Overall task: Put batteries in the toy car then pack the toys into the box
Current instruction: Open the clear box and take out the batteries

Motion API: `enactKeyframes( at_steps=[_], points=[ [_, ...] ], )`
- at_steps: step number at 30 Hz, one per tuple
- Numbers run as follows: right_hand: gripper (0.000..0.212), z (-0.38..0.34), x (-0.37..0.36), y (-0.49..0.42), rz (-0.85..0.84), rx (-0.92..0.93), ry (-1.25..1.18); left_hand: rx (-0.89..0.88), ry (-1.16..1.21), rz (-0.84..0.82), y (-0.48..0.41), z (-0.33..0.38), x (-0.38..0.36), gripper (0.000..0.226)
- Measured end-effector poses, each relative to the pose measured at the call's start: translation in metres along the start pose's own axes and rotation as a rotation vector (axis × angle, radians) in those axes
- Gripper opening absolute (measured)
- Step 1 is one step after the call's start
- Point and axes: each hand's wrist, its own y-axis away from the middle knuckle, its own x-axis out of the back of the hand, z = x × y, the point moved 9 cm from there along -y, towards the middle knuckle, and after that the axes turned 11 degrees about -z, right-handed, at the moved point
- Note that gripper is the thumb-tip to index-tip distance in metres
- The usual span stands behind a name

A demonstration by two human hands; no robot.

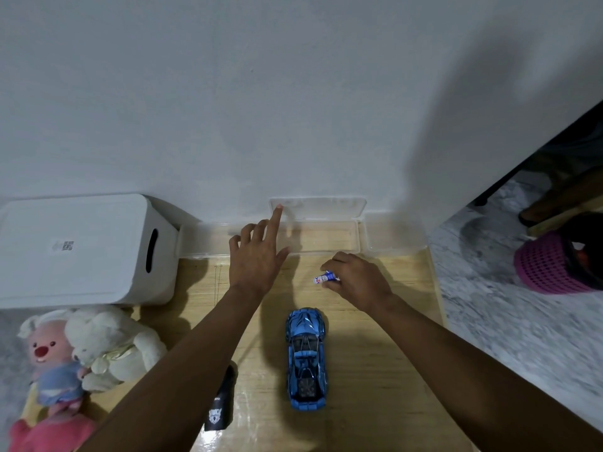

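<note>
Right hand (357,282) pinches battery (324,278), left hand (257,252) open over clear case (326,236); flip car (305,357) first, then match polarity before seating.

The right hand (355,278) covers most of the battery (323,278), so only its white and blue end shows, and the print on it is too small to read. The left arm hides the top of the black pouch (220,406). The pink doll (49,363) is cut by the left and bottom edges. The label on the white box (78,249) is blurred. The pink basket (551,265) is cut by the right edge.
</note>
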Motion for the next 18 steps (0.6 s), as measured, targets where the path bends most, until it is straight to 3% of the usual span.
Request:
enactKeyframes(
  at_steps=[5, 18],
  points=[
    [0.043, 0.000, 0.000, 0.004, 0.006, -0.029, -0.035, 0.003, -0.011, 0.002, 0.000, 0.000, 0.000, 0.088],
    [0.030, -0.006, -0.013, 0.013, -0.082, 0.001, -0.125, 0.003, -0.023, 0.006, 0.001, 0.000, 0.000, 0.086]
  ],
)
